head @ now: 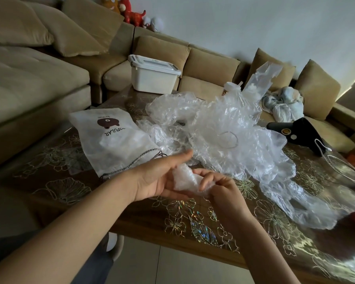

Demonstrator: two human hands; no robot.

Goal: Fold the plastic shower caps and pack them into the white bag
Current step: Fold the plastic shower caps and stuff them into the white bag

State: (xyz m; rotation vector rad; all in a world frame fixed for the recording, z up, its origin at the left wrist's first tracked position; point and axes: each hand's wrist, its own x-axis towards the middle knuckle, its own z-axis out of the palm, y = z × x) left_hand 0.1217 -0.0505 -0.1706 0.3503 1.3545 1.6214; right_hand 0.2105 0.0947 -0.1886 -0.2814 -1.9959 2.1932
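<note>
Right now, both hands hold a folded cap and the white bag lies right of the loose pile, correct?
No: the head view shows the white bag left of the loose pile. Left hand and right hand do hold the folded cap.

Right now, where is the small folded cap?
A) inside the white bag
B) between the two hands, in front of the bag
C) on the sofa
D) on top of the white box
B: the folded cap rests on the straight fingers of the left hand while the right hand pinches it, outside the white bag lying on the table.
</note>
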